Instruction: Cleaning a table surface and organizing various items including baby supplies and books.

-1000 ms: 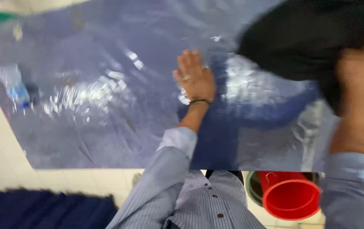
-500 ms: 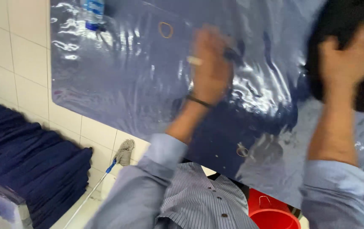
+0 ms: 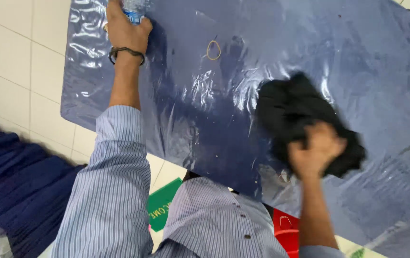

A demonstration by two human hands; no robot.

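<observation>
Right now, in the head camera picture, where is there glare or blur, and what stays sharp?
Head view: glare streaks the wrinkled clear plastic sheet over the blue table; the right hand gripping the crumpled black cloth is smeared by motion blur; the left hand on the small plastic bottle and the tan rubber band look fairly sharp.

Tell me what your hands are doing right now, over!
Left hand gripping a plastic bottle at the table's far edge. Right hand clutching a black cloth on the plastic-covered table. Rubber band lies between.
</observation>
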